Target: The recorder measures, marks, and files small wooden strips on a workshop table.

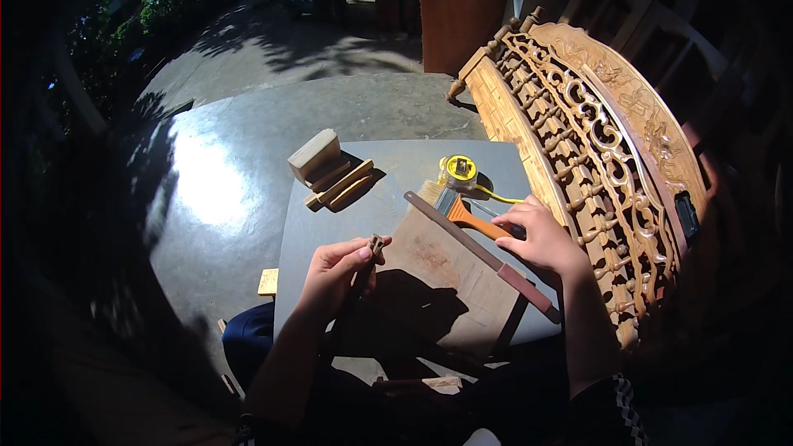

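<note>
On the grey tabletop (330,223), seen from the head camera, the left hand (330,277) has its fingers closed around one small dark carved wooden piece (369,254), held upright above the near edge. The right hand (541,239) curls over the handle end of one long flat file (479,254). Judging by this, shaping of the piece is about to start; the file must be lifted to it. Also there: one orange-handled brush (462,213), one yellow tape measure (459,170), two wood blocks (330,169), one carved panel (595,157).
</note>
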`<action>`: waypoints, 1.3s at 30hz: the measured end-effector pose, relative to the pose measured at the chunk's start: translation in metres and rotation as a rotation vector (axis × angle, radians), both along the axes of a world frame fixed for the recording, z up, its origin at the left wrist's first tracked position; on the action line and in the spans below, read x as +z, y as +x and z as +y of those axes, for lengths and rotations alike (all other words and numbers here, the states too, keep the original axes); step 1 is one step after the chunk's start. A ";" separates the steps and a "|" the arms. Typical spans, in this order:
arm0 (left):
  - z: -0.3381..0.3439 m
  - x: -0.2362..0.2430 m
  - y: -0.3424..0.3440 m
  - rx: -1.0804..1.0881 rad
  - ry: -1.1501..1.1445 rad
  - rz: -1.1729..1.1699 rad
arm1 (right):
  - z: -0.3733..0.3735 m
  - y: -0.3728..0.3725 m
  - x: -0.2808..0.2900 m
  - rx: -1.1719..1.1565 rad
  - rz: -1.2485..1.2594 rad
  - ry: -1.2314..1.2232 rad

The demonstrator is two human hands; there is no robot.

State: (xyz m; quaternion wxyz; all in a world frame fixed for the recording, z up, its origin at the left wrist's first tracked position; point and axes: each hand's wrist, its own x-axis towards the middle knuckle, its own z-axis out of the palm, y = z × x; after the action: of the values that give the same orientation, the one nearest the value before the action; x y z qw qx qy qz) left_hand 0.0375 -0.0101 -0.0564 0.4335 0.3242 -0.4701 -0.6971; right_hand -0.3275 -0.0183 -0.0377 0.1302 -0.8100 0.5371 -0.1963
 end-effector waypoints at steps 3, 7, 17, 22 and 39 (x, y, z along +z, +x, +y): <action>0.001 -0.001 -0.001 -0.002 -0.016 0.002 | 0.003 0.003 0.005 -0.014 -0.025 0.087; 0.003 0.003 -0.002 0.024 0.011 -0.032 | 0.003 0.012 0.009 -0.062 -0.089 0.282; -0.004 0.021 -0.012 0.010 0.000 -0.032 | 0.000 0.024 0.011 -0.106 -0.401 0.368; -0.002 0.019 -0.003 0.051 0.006 -0.046 | 0.023 0.057 0.048 -0.200 -0.408 0.210; -0.006 0.002 0.006 0.037 0.013 0.051 | 0.073 0.072 0.050 0.212 0.102 -0.238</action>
State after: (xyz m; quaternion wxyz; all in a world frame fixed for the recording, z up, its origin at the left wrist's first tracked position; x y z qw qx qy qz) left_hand 0.0438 -0.0162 -0.0545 0.4561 0.3179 -0.4483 -0.7000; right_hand -0.2556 0.0543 0.0121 0.0261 -0.8807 0.4275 -0.2023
